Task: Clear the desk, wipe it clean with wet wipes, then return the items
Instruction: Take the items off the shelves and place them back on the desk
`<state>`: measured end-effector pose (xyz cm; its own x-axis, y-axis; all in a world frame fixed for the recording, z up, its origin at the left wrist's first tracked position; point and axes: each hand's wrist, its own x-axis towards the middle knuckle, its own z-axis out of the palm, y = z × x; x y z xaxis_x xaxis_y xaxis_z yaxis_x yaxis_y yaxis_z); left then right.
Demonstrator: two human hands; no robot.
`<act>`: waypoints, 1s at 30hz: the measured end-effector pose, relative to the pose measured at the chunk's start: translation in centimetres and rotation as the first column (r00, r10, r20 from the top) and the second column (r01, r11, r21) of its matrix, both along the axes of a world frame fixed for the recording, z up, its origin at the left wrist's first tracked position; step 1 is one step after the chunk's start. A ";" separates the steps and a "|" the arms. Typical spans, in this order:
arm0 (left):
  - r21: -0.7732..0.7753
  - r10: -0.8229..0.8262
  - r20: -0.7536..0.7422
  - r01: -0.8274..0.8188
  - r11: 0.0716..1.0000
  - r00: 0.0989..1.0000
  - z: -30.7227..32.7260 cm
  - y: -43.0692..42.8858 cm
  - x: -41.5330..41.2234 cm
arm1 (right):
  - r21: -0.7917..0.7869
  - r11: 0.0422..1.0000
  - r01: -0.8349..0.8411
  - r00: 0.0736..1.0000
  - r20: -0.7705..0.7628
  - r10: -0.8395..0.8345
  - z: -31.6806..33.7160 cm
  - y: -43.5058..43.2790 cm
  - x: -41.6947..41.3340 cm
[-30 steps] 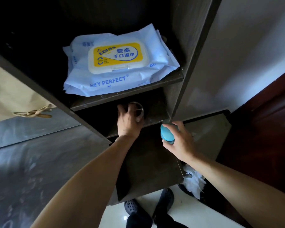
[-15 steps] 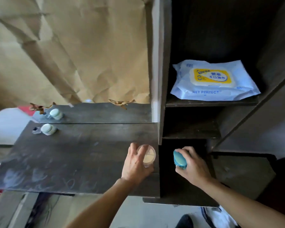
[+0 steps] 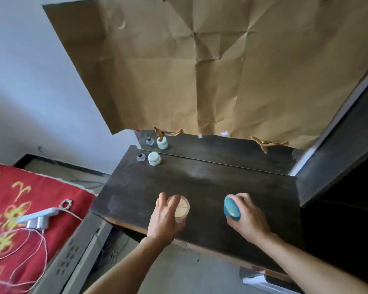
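Note:
My left hand (image 3: 165, 217) grips a small clear round jar with a beige lid (image 3: 180, 207) just above the front of the dark wooden desk (image 3: 200, 187). My right hand (image 3: 245, 217) holds a blue oval case (image 3: 232, 209) over the desk to the right of the jar. At the desk's far left corner stand a pale green jar (image 3: 154, 158) and a small clear bottle with a dark cap (image 3: 140, 157). Whether the held items touch the desktop I cannot tell.
A mirror strip (image 3: 221, 149) behind the desk reflects the two far items; crumpled brown paper (image 3: 200, 66) covers it above. A dark shelf unit (image 3: 336, 166) borders the desk's right side. A red patterned bed (image 3: 19, 209) with a white power strip (image 3: 38, 217) lies left.
Both hands carried the jar and the blue case out of the shelf unit and leftward over the desk. The view swung left, and the wet wipes pack left the frame.

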<state>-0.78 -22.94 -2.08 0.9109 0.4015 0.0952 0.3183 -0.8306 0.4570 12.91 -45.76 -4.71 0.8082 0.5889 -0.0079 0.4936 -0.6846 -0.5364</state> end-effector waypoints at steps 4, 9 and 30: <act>0.022 0.049 -0.055 -0.048 0.999 0.997 -0.4 4.1 0.1 | -0.035 0.999 -0.029 0.999 -0.014 0.029 0.3 4.6 0.2; 0.059 0.060 -0.122 -0.053 0.997 0.991 -1.5 8.4 2.6 | -0.058 0.997 -0.044 0.999 -0.034 0.043 -0.4 9.8 2.9; 0.030 -0.211 -0.266 0.227 0.973 0.940 -8.2 21.9 20.8 | -0.051 0.993 0.108 0.991 -0.076 -0.112 -6.6 27.7 12.3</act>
